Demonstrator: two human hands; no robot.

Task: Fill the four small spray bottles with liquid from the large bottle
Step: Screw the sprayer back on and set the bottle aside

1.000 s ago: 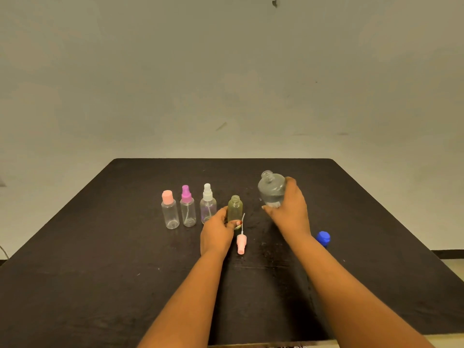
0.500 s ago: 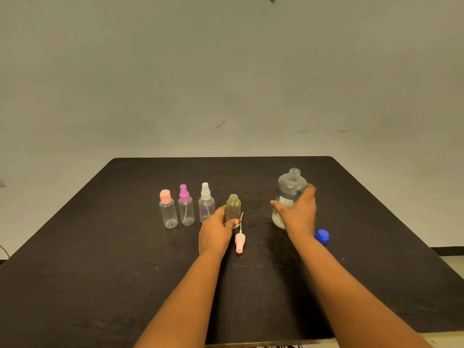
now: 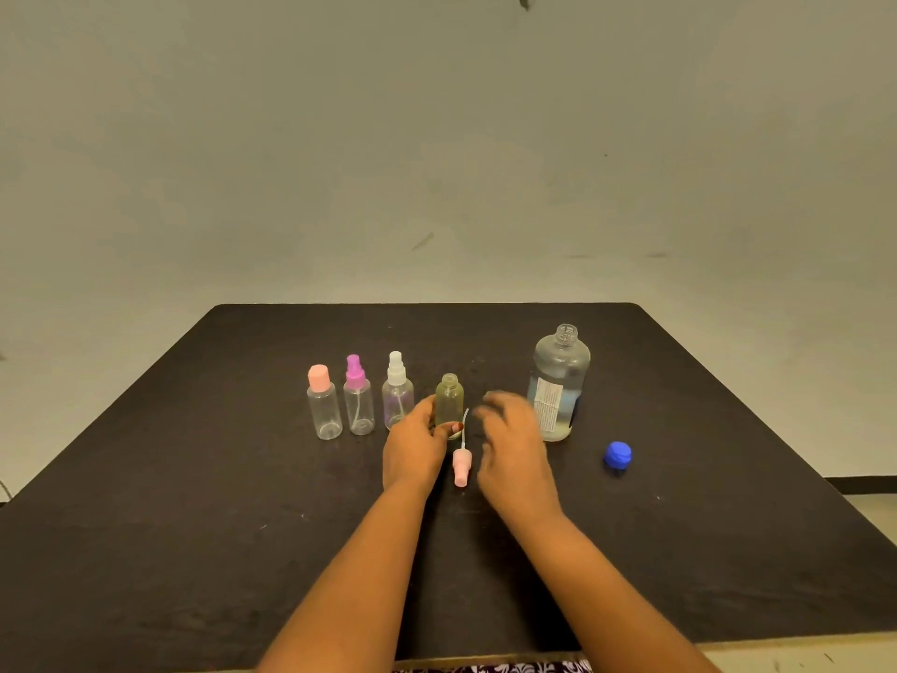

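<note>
Gripping a cylindrical yellowish bottle [image 3: 449, 395] — left hand [image 3: 412, 449] — on matte black table [image 3: 194, 527]

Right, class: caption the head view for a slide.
Left hand grips the open yellowish plastic bottle; right hand hovers by the pink spray pump lying beside it.

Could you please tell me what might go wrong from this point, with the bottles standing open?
1. The large bottle stands uncapped close beside the right hand, its blue cap off on the table; a stray knock could tip and spill it.
2. The yellowish bottle is also open, held low by the left hand; refitting the pink spray head lying beside it could tip it if the thin tube misses the narrow neck.
</note>
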